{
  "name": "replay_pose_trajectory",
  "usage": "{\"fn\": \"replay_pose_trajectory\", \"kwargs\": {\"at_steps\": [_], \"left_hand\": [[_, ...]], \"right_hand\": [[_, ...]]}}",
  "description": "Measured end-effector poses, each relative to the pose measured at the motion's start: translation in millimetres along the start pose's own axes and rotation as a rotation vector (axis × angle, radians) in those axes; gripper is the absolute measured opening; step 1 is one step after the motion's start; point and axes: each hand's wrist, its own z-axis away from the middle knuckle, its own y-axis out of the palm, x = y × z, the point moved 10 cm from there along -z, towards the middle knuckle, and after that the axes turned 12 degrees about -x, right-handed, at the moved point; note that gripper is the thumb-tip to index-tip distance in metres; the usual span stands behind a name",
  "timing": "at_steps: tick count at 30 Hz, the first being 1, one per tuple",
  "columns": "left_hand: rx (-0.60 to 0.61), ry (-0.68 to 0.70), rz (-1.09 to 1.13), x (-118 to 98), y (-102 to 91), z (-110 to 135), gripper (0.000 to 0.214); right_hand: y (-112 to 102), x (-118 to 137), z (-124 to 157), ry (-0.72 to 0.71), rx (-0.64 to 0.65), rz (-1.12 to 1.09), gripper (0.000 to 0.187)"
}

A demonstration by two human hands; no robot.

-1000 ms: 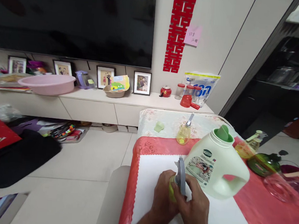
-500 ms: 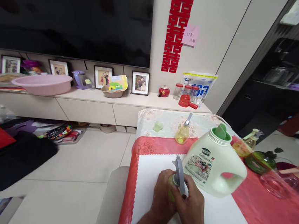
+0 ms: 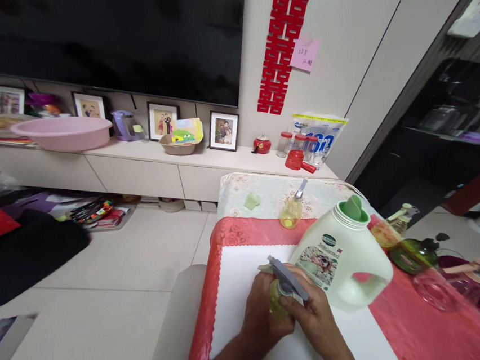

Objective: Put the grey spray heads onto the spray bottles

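Observation:
My left hand (image 3: pixel 259 312) is wrapped round a small clear pump bottle (image 3: pixel 276 298) with yellowish liquid, held above the white mat (image 3: pixel 232 284). Over its neck sits a grey pump head (image 3: pixel 289 278), its nozzle pointing to the far left. My right hand (image 3: pixel 311 308) grips this head from the right, thumb near the collar. The fingers hide much of the bottle. Just beyond my right hand stands a large pale green jug (image 3: pixel 356 270) with a dark green cap (image 3: pixel 353 208) in its mouth. Another pump bottle (image 3: pixel 291 212) with yellow liquid stands farther back.
On the red cloth (image 3: pixel 424 333) at the right are a green bottle (image 3: pixel 413 256), a yellow-liquid pump bottle (image 3: pixel 390 228) and a clear pinkish bottle (image 3: pixel 442 289). A pale green crumpled piece (image 3: pixel 252 201) lies at the back. Behind is a low cabinet (image 3: pixel 147 174) with a pink basin (image 3: pixel 64 132).
The grey pump head has turned, its nozzle swinging to the left. My right hand has shifted round with it, while my left hand stays on the bottle. The view has moved slightly.

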Motion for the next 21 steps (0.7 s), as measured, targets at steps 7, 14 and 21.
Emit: {"fn": "replay_pose_trajectory", "kwargs": {"at_steps": [7, 14, 21], "left_hand": [[0.055, -0.008, 0.058, -1.3, 0.3, -0.5, 0.041], [0.041, 0.024, 0.097, -3.8, -1.7, -4.3, 0.038], [0.024, 0.045, -0.028, 3.1, 5.6, 3.7, 0.04]], "right_hand": [[-6.7, -25.0, 14.2, 0.181, -0.247, 0.013, 0.061], [-12.0, -43.7, 28.7, 0.322, -0.384, -0.016, 0.093], [-11.8, -40.8, 23.8, 0.313, -0.225, -0.12, 0.093]]}}
